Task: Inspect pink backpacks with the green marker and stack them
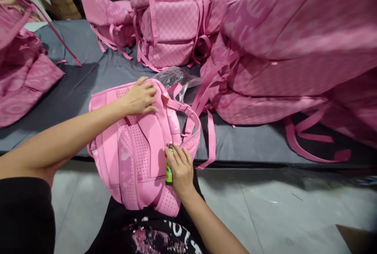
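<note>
A pink backpack [154, 134] leans between my lap and the table edge, its padded back panel and perforated straps facing up. My left hand [143, 97] lies on its upper part with the fingers spread, holding nothing. At the right side of the pack, my right hand [182, 167] is closed round a slim green and black tube [169, 169] with a narrow tip pointing away from me; its exact kind I cannot make out. One looped shoulder strap [194, 122] of the pack curves out just beyond my right hand.
Pink backpacks are piled on the dark cloth-covered table [79, 65]: a large stack [279, 73] at right, another stack [173, 22] at the back, more bags [26, 77] at left. Clear plastic wrap [176, 75] lies behind my pack. Loose straps [312, 152] hang near the table edge.
</note>
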The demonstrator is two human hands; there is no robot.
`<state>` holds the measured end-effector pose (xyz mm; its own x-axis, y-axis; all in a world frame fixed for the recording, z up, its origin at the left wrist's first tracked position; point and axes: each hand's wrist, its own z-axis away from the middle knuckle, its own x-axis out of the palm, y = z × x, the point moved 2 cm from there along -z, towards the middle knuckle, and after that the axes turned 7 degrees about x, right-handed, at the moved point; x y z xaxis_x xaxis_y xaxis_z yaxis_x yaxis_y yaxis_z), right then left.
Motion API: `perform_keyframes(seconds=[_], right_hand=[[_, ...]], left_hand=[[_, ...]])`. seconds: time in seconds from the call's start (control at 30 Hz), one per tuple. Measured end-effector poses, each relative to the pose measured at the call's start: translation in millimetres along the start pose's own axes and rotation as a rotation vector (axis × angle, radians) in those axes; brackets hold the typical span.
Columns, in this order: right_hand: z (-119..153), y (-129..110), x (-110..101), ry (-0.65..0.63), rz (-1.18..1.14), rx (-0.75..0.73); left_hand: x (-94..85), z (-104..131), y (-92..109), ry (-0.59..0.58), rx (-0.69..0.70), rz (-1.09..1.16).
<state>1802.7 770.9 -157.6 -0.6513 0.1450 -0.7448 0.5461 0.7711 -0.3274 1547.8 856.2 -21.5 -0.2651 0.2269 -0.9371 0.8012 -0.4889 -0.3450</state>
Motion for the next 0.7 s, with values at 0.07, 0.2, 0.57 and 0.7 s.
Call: perform_keyframes(seconds=[0.07, 0.2, 0.57, 0.7], right_hand=[[0.0, 0.8, -2.5, 0.001, -0.010, 0.003], [1.5, 1.7, -3.8, 0.022, -0.044, -0.010], [-20.1, -1.2, -22.3, 0.044, -0.249, 0.103], [-44.8, -1.4, -31.4, 0.065, -0.428, 0.266]], left_hand=[[1.0, 5.3, 14.8, 0.003, 0.081, 0.081], [7.5, 16.8, 13.1, 0.053, 0.140, 0.141], [6.3, 30.7, 45.2, 0.156, 0.073, 0.114], [9.4, 41.2, 66.4, 0.341, 0.014, 0.099]])
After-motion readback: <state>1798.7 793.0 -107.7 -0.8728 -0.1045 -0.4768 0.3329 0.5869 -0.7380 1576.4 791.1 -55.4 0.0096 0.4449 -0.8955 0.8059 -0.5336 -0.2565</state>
